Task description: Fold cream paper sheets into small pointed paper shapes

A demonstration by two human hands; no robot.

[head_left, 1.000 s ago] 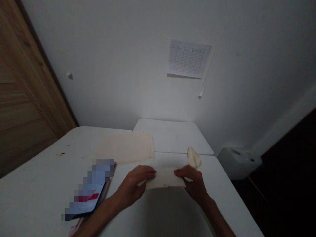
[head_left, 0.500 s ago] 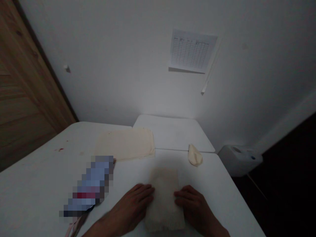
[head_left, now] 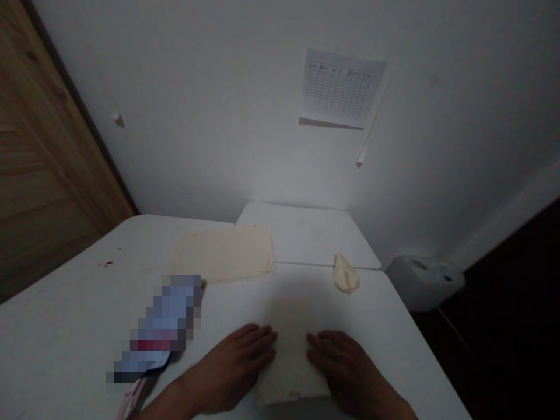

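Note:
A cream cloth (head_left: 293,373), folded into a narrow rectangle, lies on the white table in front of me. My left hand (head_left: 238,364) rests on its left edge with the fingers stretched out and pointing inward. On the opposite edge lies my right hand (head_left: 339,361), its fingers also extended flat. Both palms press toward the table, and neither hand grips the cloth. The hands' shadow darkens the cloth's far end. Beyond my left hand is a larger flat cream cloth (head_left: 225,254). A small crumpled cream cloth piece (head_left: 346,275) sits farther out on the right.
A blurred-out blue item with a strap (head_left: 164,326) lies left of my left arm. The white table (head_left: 79,303) has seams and small red marks. Behind it is a wall with a printed sheet (head_left: 343,87). A white box-like object (head_left: 426,283) stands at the right, a wooden door (head_left: 48,175) at the left.
My fingers have slid slightly inward and lie flatter over the folded cloth's edges. The other cloths have not moved.

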